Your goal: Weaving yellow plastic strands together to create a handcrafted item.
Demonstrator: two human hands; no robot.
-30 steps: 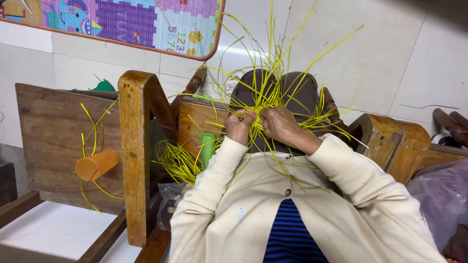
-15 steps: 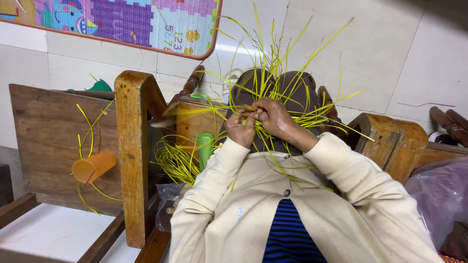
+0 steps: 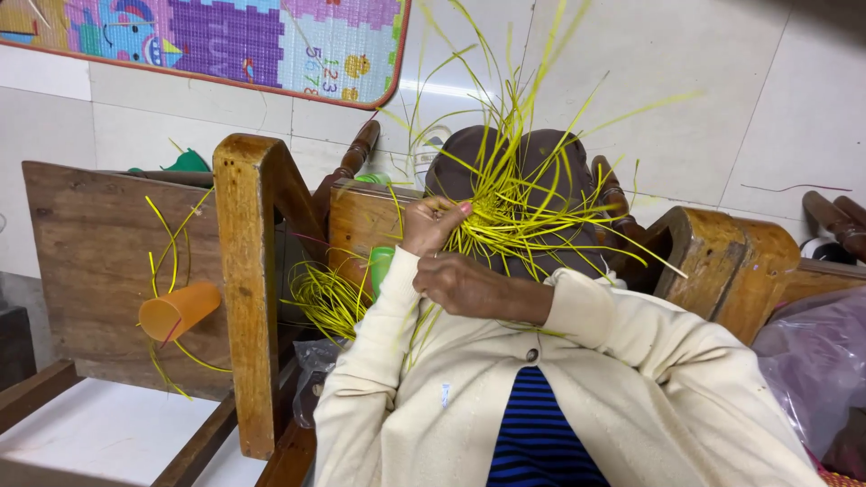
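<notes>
A brown dome-shaped form (image 3: 550, 167) sits ahead of me with many thin yellow strips (image 3: 519, 212) fanned over it, their loose ends sticking up and out. My left hand (image 3: 431, 225) pinches strips at the left edge of the weave, fingertips closed on them. Just below it, nearer my chest, my right hand (image 3: 469, 284) is closed, with yellow strands trailing down past it. Both arms wear cream cardigan sleeves (image 3: 622, 329).
A wooden frame post (image 3: 248, 271) stands at left beside a wooden board (image 3: 81, 261) carrying an orange cup (image 3: 180, 309). A loose bundle of yellow strips (image 3: 327, 298) and a green cup (image 3: 381, 264) lie behind it. At right are a wooden block (image 3: 722, 261) and a plastic bag (image 3: 812, 361).
My right hand has drawn down and left, away from the weave toward my chest. My left hand has stayed pinching at the weave's left edge.
</notes>
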